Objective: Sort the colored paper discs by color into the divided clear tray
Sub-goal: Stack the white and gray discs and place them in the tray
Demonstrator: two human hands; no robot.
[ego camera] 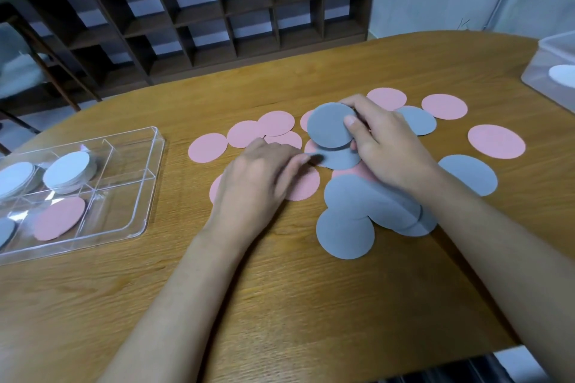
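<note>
Several pink discs (208,147) and grey discs (345,233) lie scattered on the wooden table (280,305). My right hand (382,146) holds a tilted grey disc (329,126) between thumb and fingers, lifted off the pile. My left hand (258,183) reaches over the pink discs, and its fingertips pinch the edge of another grey disc (342,160) lying just below the lifted one. The divided clear tray (149,183) stands at the left. It holds white discs (70,171) in the back compartments, a pink disc (59,218) in a front one and a grey disc (4,232) at the far left.
A clear plastic box (547,71) with a white disc inside stands at the table's far right edge. Behind the table is a dark wooden cubby shelf (217,9). The table's front edge runs close on the right.
</note>
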